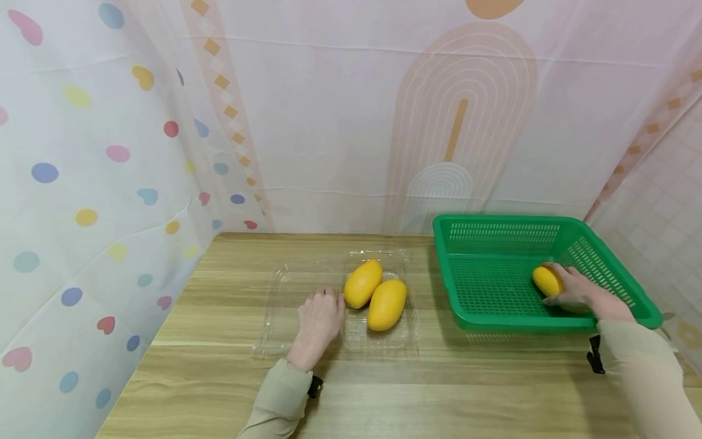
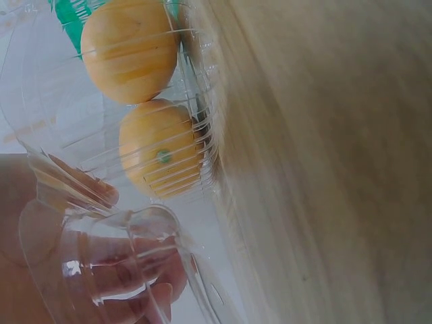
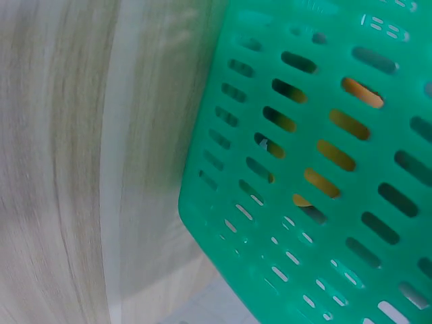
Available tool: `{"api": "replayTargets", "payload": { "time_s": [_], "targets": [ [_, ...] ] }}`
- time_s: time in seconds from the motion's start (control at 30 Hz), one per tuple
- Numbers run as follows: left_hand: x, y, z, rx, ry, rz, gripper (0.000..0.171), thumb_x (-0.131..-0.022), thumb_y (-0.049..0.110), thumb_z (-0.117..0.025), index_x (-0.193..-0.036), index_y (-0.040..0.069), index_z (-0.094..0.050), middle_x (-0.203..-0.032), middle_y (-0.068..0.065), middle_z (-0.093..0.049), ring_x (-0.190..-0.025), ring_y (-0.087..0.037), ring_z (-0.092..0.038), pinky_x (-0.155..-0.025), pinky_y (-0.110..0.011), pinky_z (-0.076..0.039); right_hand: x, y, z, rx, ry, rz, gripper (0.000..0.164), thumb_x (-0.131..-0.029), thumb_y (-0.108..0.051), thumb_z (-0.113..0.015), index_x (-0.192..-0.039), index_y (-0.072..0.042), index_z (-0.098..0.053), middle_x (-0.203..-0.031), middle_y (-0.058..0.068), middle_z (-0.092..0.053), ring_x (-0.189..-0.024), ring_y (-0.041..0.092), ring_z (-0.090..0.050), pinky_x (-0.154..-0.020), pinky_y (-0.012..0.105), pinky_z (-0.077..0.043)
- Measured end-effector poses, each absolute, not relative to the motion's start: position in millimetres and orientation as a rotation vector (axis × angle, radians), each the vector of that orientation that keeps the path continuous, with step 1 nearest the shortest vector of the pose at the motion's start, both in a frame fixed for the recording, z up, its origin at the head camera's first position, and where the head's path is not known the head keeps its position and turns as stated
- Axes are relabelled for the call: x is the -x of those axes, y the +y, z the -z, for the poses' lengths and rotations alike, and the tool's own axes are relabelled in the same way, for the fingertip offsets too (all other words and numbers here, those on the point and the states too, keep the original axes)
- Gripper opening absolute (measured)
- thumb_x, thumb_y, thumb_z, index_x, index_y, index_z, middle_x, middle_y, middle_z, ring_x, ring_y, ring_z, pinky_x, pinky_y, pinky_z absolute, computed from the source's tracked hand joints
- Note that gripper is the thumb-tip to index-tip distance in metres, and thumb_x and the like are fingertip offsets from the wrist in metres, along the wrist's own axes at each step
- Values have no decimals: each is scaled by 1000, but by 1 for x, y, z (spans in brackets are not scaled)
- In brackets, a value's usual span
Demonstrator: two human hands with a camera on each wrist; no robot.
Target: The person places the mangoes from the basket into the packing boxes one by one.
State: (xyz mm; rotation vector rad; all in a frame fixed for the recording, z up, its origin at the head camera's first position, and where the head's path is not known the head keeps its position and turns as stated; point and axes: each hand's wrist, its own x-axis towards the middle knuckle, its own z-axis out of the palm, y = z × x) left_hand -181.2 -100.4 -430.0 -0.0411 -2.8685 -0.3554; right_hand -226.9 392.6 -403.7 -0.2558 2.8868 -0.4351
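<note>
In the head view, a clear plastic clamshell (image 1: 356, 344) lies opened flat on the table, with two yellow mangoes (image 1: 363, 284) (image 1: 387, 305) side by side in its right half. My left hand (image 1: 320, 317) is at the fold between the halves. The left wrist view shows its fingers (image 2: 118, 273) curled at the clear plastic, thumb at the edge, the mangoes beyond. Inside the green basket (image 1: 493, 323), my right hand (image 1: 573, 286) grips another mango (image 1: 547, 281) from above. Through the basket's slots the right wrist view shows yellow mango (image 3: 336, 155); the basket wall hides that hand.
The green basket has raised, slotted walls and stands at the right of the wooden table (image 1: 181, 378). A patterned cloth (image 1: 329, 122) hangs behind the table, and a dotted one (image 1: 82, 256) hangs at its left.
</note>
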Motion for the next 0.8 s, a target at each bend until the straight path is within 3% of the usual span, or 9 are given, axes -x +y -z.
{"api": "replayTargets", "payload": {
  "time_s": [0.27,0.57,0.8],
  "targets": [
    [181,-100,431,33,-2867,343,33,-95,28,-53,-78,0,-58,-65,-13,-57,-55,-26,-53,-44,-35,-42,228,388,405,309,2887,442,78,-79,-27,-74,-133,5,-28,-116,43,-37,-98,52,-47,-72,60,-45],
    [182,-100,431,40,-2869,347,34,-96,28,-53,-76,1,-56,-62,-11,-53,-51,-22,-48,-42,-31,-38,229,387,406,365,2887,481,71,-81,-22,-72,-133,3,-30,-112,38,-43,-93,43,-50,-70,53,-45],
    [182,-100,432,44,-2853,340,34,-95,29,-54,-76,1,-57,-63,-12,-56,-53,-25,-52,-42,-34,-40,231,387,405,418,2913,490,70,-81,-21,-71,-133,3,-31,-114,38,-45,-93,43,-52,-70,53,-46]
  ]
}}
